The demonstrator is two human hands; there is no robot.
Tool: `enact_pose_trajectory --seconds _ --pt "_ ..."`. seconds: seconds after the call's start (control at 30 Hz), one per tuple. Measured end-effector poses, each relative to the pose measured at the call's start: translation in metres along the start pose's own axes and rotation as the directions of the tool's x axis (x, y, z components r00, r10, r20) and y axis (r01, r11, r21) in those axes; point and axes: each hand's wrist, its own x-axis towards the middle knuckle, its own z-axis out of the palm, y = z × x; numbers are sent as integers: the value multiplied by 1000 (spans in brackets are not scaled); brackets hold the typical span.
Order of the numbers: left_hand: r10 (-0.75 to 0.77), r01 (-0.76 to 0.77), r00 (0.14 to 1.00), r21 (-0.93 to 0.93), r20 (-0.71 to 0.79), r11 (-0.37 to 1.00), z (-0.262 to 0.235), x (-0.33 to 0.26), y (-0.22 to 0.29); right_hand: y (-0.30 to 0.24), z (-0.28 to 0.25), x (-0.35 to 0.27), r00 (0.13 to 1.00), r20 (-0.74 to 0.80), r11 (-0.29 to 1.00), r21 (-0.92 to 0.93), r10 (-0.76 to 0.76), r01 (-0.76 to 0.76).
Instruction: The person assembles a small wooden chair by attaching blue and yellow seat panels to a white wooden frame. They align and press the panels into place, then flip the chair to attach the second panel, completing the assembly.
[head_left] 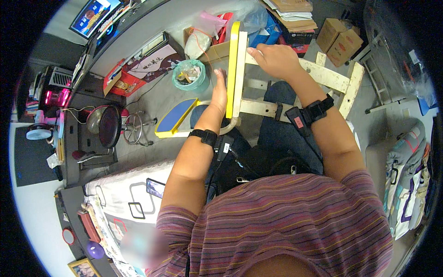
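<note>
The yellow-edged board [234, 69] stands on edge over the person's lap, against a cream wooden frame [323, 74]. The left hand [219, 90] presses flat on its face; the right hand [272, 59] curls over the frame's upper rail. The board looks stiff, light, smooth-sided — best held at its long edges.

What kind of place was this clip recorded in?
Most likely a cluttered room in a home, not a workshop. A bed with a patterned cover sits beside the person, a screen glows in the corner, and cardboard boxes and a framed picture stand on the floor.
</note>
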Motion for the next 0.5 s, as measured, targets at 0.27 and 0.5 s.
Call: enact_pose_trajectory --seconds 0.27,0.5 --pt "529 -204 761 634 -377 746 0 7 28 -2 -5 0 999 40 1000 -10 29 -28" --pt "905 -458 425 865 8 207 50 34 110 1 0 -1 999 33 997 -72 0 3"
